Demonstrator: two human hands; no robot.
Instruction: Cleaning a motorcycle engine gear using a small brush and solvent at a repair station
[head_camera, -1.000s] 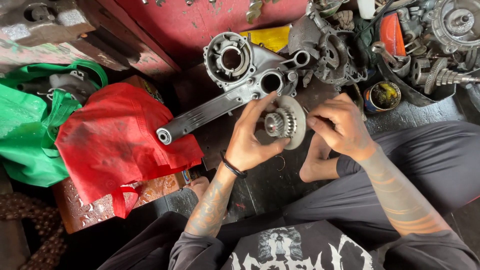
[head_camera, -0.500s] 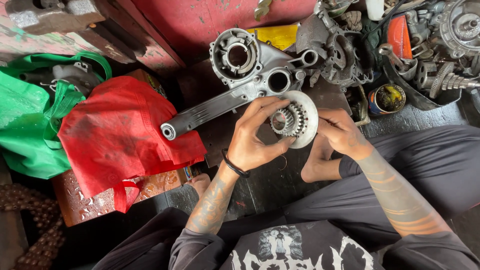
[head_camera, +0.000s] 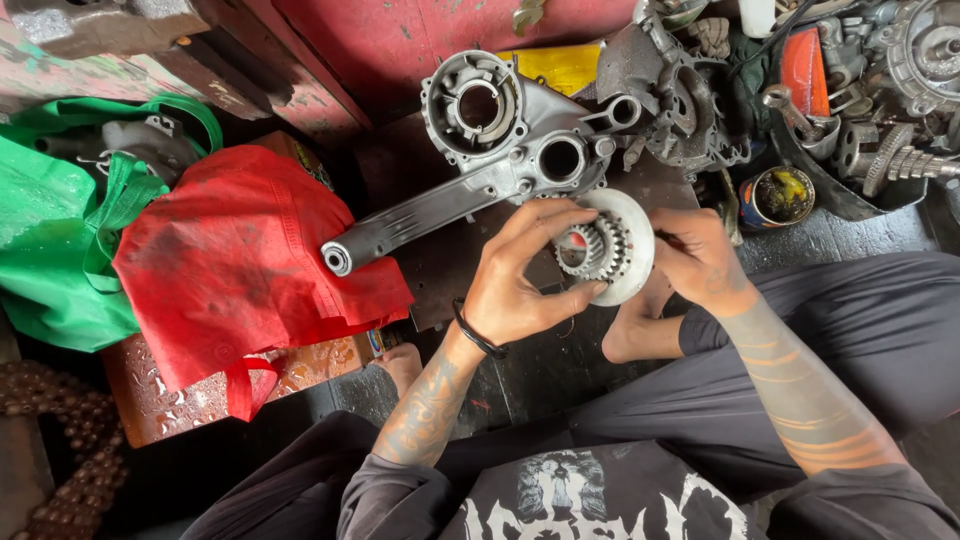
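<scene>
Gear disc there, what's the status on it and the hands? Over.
Left hand and right hand both gripping the round gear disc, held up over the lap. Grey engine casing lies just behind it, apart. Nothing between hands and disc.

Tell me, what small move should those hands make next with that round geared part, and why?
Probably lower it toward the grey engine casing just above. Both the left hand and right hand grip the geared disc in mid-air, with the casing's round openings close by.
</scene>
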